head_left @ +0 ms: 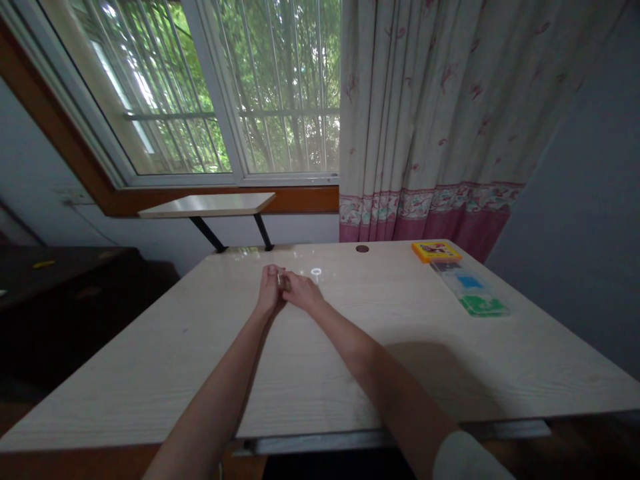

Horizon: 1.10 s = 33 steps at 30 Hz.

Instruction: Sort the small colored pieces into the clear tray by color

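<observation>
Over the far middle of the desk [210, 373] my two hands meet around a small brownish, partly clear object [283, 281]. Fingers cover most of it, so its kind does not show. My left hand [269, 288] is closed against its left side. From the right, my right hand [302, 291] grips it with bent fingers. Just beyond my right hand a small white ring [316, 271] lies flat on the desk top.
At the right lie a yellow-orange box [435, 251] and a clear compartment case [470, 283] with blue and green contents. A raised shelf [210, 205] on black legs stands at the back left. Behind are a window [285, 87] and a curtain [425, 107].
</observation>
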Each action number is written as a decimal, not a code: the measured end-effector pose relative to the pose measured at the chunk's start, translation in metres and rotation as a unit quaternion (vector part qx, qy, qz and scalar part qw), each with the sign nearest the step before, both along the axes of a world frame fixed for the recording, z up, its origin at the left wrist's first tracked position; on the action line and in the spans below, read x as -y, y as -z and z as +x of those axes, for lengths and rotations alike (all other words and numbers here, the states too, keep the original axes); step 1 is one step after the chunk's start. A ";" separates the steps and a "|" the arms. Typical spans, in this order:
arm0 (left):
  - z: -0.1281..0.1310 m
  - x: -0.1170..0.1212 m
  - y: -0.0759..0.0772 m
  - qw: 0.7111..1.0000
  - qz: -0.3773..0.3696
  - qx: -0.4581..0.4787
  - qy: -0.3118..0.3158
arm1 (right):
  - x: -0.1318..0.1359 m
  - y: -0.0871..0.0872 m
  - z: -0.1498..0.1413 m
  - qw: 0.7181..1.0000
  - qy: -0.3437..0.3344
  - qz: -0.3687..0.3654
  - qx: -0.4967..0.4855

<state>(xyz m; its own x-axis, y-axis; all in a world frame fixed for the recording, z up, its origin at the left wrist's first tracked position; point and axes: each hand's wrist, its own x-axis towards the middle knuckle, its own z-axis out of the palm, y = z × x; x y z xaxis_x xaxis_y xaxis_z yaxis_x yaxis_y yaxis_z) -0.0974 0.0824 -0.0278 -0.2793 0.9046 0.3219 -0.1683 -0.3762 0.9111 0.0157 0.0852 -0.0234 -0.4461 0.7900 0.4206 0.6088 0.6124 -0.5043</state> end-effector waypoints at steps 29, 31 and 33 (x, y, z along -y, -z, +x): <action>-0.012 -0.002 -0.011 0.980 -0.022 -0.185 -0.067 | -0.016 0.007 0.018 0.993 -0.033 -0.030 -0.112; -0.011 0.000 -0.014 0.976 -0.030 -0.201 -0.073 | -0.017 0.008 0.018 0.993 -0.019 -0.035 -0.114; -0.012 0.002 -0.016 0.973 -0.028 -0.215 -0.081 | -0.017 0.007 0.018 0.993 -0.010 -0.037 -0.116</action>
